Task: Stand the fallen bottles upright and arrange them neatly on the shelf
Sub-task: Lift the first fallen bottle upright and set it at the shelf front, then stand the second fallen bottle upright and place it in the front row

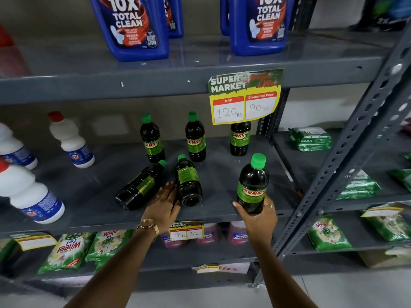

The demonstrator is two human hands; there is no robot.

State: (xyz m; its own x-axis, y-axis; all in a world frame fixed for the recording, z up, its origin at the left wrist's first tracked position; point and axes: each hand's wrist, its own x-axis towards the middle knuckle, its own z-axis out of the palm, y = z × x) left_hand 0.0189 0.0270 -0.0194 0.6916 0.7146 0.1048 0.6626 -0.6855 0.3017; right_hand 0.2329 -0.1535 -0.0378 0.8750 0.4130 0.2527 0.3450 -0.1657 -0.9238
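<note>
On the middle shelf [89, 192] 6 dark bottles with green caps are showing. 3 of them are standing upright along the back: the back-left bottle [152, 140], the back-middle bottle [195, 138] and the back-right bottle [240, 138], whose top is hiding behind a yellow price tag [244, 103] hanging from the shelf above. The tag is reading 120 and 90.

2 bottles are lying on their sides in front of them. The left fallen bottle [141, 185] is pointing its cap up and to the right, toward the back-left bottle. The right fallen bottle [188, 182] is lying with its base toward the camera and its cap toward the back, just beside the back-middle bottle.

The left hand [165, 204] is reaching in between the 2 fallen bottles, fingers straight and close together, the palm resting against the side of the right fallen bottle; it is not closing round anything. A gold watch [148, 225] is sitting on that wrist.

The right hand [258, 215] is wrapping round the lower part of the 6th bottle [252, 185], gripping it upright near the front right of the shelf. Whether its base is touching the shelf cannot be told, since the hand is covering it.

White bottles [71, 141] with red caps are standing at the left of the same shelf. Blue jugs [133, 25] are standing on the shelf above.
</note>
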